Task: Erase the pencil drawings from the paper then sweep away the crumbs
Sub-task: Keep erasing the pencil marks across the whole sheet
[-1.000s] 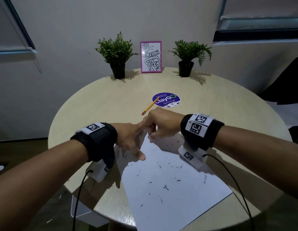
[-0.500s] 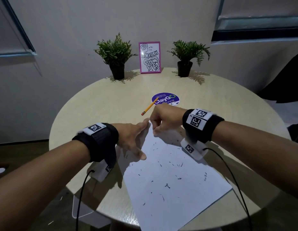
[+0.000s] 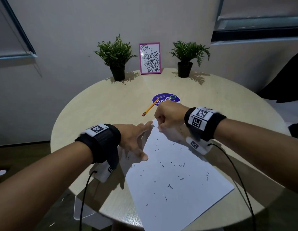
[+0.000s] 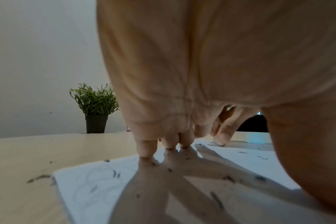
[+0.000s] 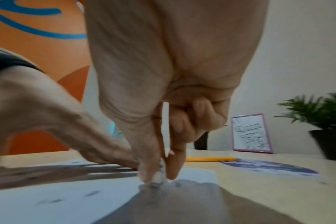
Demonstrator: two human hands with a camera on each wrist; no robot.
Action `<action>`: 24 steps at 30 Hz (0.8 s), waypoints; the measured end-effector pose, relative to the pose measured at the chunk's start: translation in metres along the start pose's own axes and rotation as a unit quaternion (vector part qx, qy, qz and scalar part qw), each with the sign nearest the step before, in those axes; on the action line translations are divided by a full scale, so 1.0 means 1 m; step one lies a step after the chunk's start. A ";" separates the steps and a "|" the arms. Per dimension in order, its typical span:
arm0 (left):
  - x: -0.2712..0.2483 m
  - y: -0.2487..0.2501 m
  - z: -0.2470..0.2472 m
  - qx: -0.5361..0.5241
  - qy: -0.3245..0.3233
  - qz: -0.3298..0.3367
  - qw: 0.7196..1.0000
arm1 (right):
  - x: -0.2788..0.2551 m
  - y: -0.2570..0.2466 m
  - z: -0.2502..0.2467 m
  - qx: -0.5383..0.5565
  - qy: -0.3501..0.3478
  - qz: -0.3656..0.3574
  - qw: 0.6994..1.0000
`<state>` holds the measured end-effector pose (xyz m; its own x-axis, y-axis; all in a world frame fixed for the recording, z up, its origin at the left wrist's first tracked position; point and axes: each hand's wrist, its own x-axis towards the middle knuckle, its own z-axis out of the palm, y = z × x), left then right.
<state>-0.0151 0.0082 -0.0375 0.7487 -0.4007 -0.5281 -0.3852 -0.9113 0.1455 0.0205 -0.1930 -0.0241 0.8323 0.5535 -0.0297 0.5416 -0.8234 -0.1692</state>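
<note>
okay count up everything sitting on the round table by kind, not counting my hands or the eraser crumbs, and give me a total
Potted plants: 2
Framed drawing, pink frame: 1
Round purple sticker: 1
Yellow pencil: 1
White paper sheet: 1
White eraser, pinched in the right hand: 1
Total: 7

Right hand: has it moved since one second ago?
Yes. The right hand has moved a little away from the person, toward the purple sticker, and now covers its near edge.
</note>
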 end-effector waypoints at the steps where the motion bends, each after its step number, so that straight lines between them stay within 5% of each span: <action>1: -0.001 0.001 0.000 0.000 -0.004 0.007 1.000 | -0.003 -0.008 0.001 -0.018 0.005 -0.011 1.000; 5: 0.001 0.000 -0.001 -0.011 -0.009 0.016 1.000 | -0.016 -0.030 0.014 0.038 -0.032 -0.068 0.996; 10: 0.010 -0.003 0.004 0.024 0.008 0.032 0.999 | -0.006 -0.008 0.003 -0.017 0.018 0.010 1.000; 15: 0.004 0.000 -0.003 0.000 -0.012 0.000 1.000 | -0.017 -0.035 0.013 -0.069 -0.011 -0.070 0.995; 21: 0.002 0.005 -0.003 0.021 -0.014 0.002 1.000 | -0.008 -0.007 -0.002 -0.062 0.003 0.020 0.998; 24: 0.000 0.006 -0.004 -0.010 -0.032 -0.001 0.999 | -0.012 -0.030 0.006 -0.091 0.008 -0.027 0.995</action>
<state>-0.0154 0.0024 -0.0332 0.7135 -0.3922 -0.5806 -0.3725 -0.9142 0.1597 -0.0063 -0.1737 -0.0249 0.8022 0.5970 -0.0099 0.5970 -0.8021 0.0116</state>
